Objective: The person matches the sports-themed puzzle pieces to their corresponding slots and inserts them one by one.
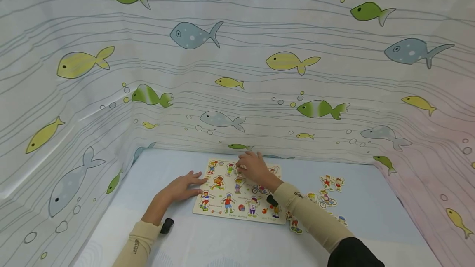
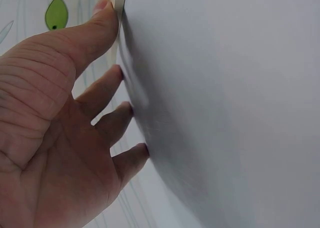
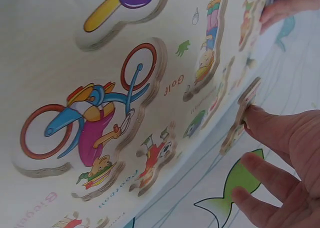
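Observation:
A wooden peg-style picture puzzle board (image 1: 196,209) with sports figures lies on the table. My left hand (image 1: 179,188) rests at its left edge, fingers spread. In the left wrist view the thumb of that hand (image 2: 65,113) is against the board's edge (image 2: 120,0), and the other fingertips touch the table. My right hand (image 1: 254,168) is over the far middle of the board. In the right wrist view it pinches a thin puzzle piece (image 3: 239,119), seen nearly edge-on, close over the surface; its picture is mostly hidden. A bicycle figure (image 3: 95,113) sits in its recess nearby.
Several loose puzzle pieces (image 1: 326,199) lie on the table right of the board, some partly behind my right sleeve (image 1: 311,213). A fish-printed sheet (image 1: 252,94) rises behind the table and along both sides.

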`<state>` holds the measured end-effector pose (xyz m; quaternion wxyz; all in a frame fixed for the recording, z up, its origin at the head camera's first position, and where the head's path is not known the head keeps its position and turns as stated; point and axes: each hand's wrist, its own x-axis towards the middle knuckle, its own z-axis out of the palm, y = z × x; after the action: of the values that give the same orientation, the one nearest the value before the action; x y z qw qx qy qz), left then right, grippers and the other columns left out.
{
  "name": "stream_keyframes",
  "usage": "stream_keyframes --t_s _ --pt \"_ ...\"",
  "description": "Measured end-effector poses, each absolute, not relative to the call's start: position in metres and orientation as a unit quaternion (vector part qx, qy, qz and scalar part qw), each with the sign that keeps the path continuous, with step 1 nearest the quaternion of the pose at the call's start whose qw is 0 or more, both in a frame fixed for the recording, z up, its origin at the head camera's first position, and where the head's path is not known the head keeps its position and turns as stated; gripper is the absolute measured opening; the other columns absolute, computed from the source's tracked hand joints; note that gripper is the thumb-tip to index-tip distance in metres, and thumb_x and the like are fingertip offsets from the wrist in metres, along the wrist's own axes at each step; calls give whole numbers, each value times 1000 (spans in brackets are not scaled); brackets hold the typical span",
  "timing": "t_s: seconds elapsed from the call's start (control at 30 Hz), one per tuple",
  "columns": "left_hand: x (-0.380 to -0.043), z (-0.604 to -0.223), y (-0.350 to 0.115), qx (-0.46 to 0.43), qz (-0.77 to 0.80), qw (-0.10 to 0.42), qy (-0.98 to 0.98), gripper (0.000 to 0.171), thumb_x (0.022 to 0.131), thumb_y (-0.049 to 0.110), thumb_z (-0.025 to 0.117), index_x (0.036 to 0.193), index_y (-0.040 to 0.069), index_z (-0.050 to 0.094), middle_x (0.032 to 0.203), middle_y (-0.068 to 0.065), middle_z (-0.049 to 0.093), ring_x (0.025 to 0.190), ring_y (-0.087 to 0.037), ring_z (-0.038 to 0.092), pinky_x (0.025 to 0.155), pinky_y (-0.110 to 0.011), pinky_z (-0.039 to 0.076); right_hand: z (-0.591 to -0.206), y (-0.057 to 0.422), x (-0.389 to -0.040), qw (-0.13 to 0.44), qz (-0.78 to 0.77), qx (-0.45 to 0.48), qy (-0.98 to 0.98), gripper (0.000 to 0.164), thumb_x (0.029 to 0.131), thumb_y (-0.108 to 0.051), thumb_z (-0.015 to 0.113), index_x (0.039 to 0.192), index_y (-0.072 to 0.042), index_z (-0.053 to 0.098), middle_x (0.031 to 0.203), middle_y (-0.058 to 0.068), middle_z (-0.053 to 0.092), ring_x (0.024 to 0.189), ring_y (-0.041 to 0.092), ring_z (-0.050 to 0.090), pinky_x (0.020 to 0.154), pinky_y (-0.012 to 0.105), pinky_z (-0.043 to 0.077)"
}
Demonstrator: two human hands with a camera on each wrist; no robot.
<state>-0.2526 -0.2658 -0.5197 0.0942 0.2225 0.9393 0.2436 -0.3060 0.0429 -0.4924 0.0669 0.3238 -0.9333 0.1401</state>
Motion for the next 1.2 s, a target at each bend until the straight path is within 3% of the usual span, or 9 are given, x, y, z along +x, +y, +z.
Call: stream_keyframes --t_s 0.53,0.9,1.2 --pt "-252 -519 -264 228 250 93 936 50 94 34 67 137 11 60 151 -19 40 141 -50 24 108 -67 24 -495 26 -311 75 143 339 -927 9 92 -20 72 99 -17 78 127 9 65 132 39 45 104 71 26" --pt "-251 -519 -265 224 247 93 938 50 93 34 68 137 11 60 150 -19 41 141 -50 25 108 -67 24 -504 17 -323 40 131 321 -937 10 95 -23 69 99 -20 78 132 7 62 136 36 41 107 70 23" --pt "-252 -520 -264 217 244 99 940 50 93 35 68 137 12 60 151 -18 41 142 -48 23 109 -67 23 -506 14 -324 48 136 325 -935 9 93 -21 71 96 -18 78 125 6 66 132 38 45 105 72 25"
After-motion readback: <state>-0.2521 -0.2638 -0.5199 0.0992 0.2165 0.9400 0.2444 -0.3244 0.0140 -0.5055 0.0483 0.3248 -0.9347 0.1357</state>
